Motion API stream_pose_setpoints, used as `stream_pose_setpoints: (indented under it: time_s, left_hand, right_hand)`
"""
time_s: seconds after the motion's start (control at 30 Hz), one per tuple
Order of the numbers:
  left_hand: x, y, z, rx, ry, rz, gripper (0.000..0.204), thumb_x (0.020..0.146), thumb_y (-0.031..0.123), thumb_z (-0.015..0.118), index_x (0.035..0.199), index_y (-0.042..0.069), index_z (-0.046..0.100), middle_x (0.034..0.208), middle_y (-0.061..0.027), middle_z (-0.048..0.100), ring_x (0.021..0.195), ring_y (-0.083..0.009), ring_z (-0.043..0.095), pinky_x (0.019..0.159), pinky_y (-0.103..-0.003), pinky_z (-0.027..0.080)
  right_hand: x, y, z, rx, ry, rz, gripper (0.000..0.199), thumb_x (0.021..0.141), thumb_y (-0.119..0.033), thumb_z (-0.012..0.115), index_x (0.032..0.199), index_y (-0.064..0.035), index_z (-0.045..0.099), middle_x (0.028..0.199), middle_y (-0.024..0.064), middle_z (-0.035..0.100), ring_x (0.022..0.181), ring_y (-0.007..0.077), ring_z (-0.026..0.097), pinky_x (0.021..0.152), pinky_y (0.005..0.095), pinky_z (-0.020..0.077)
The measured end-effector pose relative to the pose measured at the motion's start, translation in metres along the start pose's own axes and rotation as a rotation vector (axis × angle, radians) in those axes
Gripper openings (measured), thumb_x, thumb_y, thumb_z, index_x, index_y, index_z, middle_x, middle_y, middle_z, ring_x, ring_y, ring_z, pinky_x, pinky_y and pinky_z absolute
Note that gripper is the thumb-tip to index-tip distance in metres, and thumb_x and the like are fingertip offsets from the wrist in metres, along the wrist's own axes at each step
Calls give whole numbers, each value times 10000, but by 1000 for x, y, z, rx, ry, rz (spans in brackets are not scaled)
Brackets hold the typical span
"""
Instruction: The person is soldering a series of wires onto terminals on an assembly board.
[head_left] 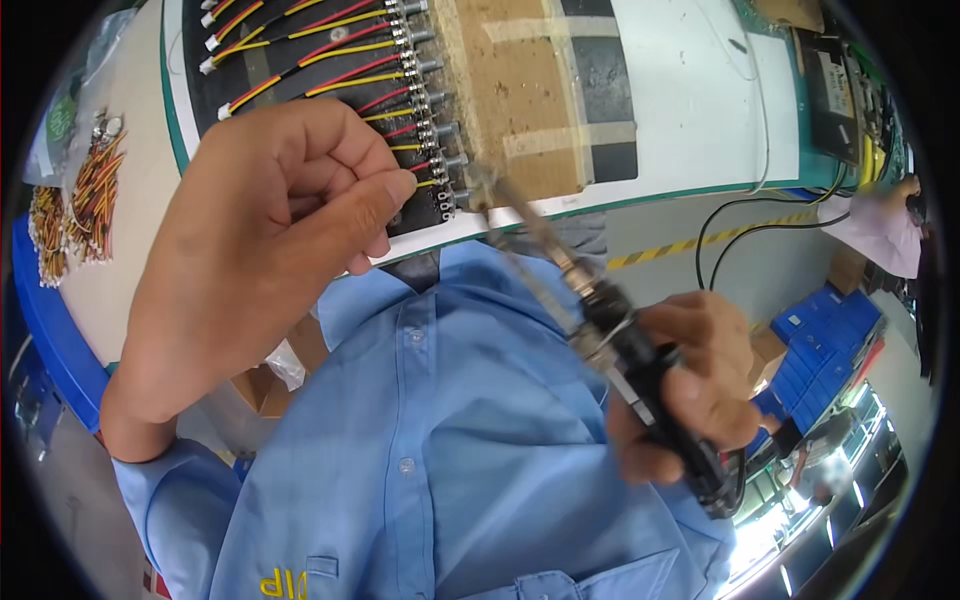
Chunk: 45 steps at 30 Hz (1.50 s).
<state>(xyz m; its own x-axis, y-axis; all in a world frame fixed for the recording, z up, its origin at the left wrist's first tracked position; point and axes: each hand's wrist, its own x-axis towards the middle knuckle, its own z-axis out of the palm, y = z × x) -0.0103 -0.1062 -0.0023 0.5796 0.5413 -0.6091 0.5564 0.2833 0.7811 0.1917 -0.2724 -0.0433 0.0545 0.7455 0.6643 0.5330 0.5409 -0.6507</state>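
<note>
My left hand (270,200) is closed in a pinch at the near end of a row of small metal components (430,112). A thin wire (426,183) shows at its fingertips, its far part hidden by the hand. Pairs of red and yellow wires (350,68) with white plugs run left from the row across a black board (285,75). In my right hand (695,385) is a black-handled soldering iron (645,375) with a thin feed tube alongside. Its blurred metal tip is close to the row's near end, right of my left fingertips; contact cannot be made out.
A brown taped panel (510,100) lies right of the row. Loose wire bundles (95,200) lie at the far left of the white worktop (690,110). Black cables (705,235) hang at right, above blue crates (825,335). Another person (880,225) is at the right.
</note>
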Motion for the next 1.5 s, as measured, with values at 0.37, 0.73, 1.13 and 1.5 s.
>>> stream_pose_setpoints:
  time_s: [0.37, 0.73, 1.13, 1.5]
  left_hand:
    - [-21, -10, -16, 69, 16, -42, 126, 922, 117, 596, 872, 3, 573, 666, -24, 607, 580, -27, 526, 548, -177, 423]
    - [-18, -5, -14, 91, 10, -38, 142, 929, 136, 596, 872, 7, 576, 664, -13, 605, 578, -24, 524, 549, -171, 421]
    - [-17, -11, -15, 172, 27, -56, 157, 941, 150, 587, 884, 5, 573, 665, -8, 605, 580, -24, 522, 544, -164, 404]
    - [-16, -9, -14, 220, 34, -78, 172, 951, 186, 584, 903, 21, 576, 664, 5, 599, 579, -16, 520, 547, -159, 400]
  right_hand:
    - [-2, -21, 42, -17, 91, -34, 574, 950, -514, 459, 1091, 21, 612, 531, 83, 563, 429, 176, 497, 337, 250, 342]
    - [-2, -24, 41, 10, 65, 30, 561, 948, -512, 458, 1081, 14, 598, 521, 73, 538, 429, 181, 496, 351, 264, 346]
    - [-4, -21, 31, 108, -62, 25, 550, 927, -514, 481, 1088, 9, 542, 493, 52, 449, 404, 213, 488, 366, 318, 339]
    - [-3, -19, 32, 82, 3, 76, 537, 934, -527, 454, 1068, -10, 514, 505, 63, 468, 397, 205, 474, 358, 315, 317]
